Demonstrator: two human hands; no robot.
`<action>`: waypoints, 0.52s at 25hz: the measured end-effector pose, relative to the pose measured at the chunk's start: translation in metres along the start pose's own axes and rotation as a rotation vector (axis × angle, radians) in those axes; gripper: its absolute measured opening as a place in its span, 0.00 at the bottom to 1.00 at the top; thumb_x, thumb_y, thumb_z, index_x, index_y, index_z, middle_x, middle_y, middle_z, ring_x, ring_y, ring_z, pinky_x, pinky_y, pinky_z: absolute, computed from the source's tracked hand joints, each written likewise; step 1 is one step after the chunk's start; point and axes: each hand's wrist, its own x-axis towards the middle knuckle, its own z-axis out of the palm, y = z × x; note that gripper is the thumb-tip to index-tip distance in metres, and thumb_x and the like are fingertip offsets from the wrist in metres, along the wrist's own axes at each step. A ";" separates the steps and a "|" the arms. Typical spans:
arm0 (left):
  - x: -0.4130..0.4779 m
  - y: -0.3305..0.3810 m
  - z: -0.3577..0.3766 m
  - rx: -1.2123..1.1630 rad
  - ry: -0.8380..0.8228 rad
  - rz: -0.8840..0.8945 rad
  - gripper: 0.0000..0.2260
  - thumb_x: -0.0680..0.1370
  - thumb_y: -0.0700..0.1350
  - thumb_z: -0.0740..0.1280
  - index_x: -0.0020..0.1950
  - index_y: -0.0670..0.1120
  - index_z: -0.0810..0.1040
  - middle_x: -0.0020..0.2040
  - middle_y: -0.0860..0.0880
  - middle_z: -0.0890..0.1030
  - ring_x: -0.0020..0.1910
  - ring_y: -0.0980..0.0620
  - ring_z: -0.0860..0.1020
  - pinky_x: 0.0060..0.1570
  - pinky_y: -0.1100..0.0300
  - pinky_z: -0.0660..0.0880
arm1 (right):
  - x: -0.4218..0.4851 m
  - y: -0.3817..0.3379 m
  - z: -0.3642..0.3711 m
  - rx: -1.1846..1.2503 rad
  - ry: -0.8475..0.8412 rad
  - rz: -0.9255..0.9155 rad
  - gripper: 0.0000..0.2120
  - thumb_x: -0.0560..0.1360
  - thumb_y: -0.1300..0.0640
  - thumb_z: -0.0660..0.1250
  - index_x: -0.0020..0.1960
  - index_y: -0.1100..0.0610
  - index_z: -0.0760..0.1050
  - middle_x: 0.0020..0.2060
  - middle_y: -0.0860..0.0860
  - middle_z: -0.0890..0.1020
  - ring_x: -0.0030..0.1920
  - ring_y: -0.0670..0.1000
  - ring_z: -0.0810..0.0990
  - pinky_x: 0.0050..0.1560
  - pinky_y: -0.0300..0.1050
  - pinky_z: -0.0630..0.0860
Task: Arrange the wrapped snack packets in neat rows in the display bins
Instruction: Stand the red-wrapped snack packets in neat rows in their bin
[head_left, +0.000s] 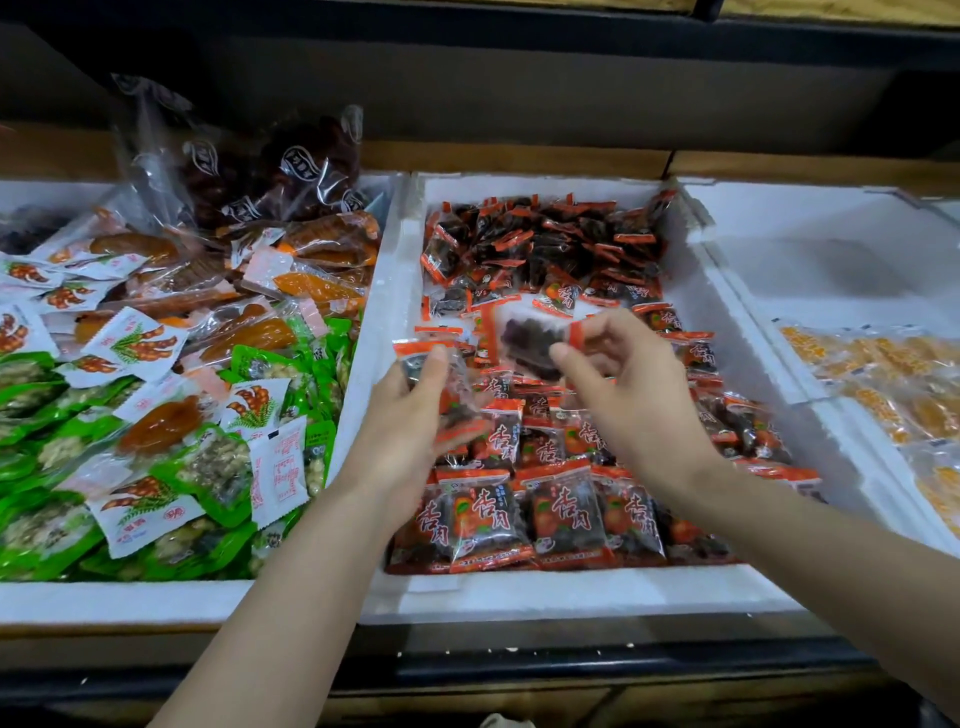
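A white foam bin (395, 291) in the middle holds many red-and-clear snack packets (561, 514). Those near the front stand in a neat row, while the ones at the back lie in a loose heap (545, 234). My left hand (415, 421) grips a small stack of these packets (447, 379) above the bin's left side. My right hand (634, 395) pinches one packet (530, 343) by its right end and holds it face down over the middle of the bin.
The left bin (156, 597) is piled with green, white and orange packets, with clear bags of dark fruit (249, 171) at its back. A right foam bin (810, 218) holds yellow packets (893, 384). A dark shelf edge runs along the front.
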 end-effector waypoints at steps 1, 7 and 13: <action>-0.002 0.000 0.005 -0.029 -0.048 -0.044 0.12 0.81 0.51 0.58 0.55 0.44 0.76 0.49 0.44 0.84 0.44 0.50 0.84 0.46 0.51 0.82 | -0.006 0.002 0.004 -0.111 -0.036 -0.126 0.05 0.74 0.59 0.69 0.44 0.51 0.74 0.42 0.44 0.79 0.43 0.40 0.78 0.44 0.36 0.77; -0.004 -0.002 0.005 -0.079 -0.170 -0.058 0.13 0.77 0.37 0.67 0.61 0.42 0.75 0.51 0.44 0.84 0.49 0.46 0.83 0.39 0.55 0.81 | -0.025 0.008 0.000 -0.129 -0.345 -0.210 0.17 0.74 0.67 0.66 0.59 0.52 0.72 0.56 0.45 0.75 0.57 0.39 0.73 0.53 0.31 0.73; -0.010 -0.005 0.002 0.275 -0.431 0.018 0.17 0.76 0.37 0.68 0.63 0.49 0.72 0.55 0.48 0.83 0.50 0.49 0.83 0.42 0.52 0.82 | 0.008 0.005 -0.025 -0.090 -0.446 0.106 0.24 0.71 0.55 0.71 0.66 0.51 0.69 0.61 0.43 0.74 0.59 0.40 0.74 0.59 0.33 0.72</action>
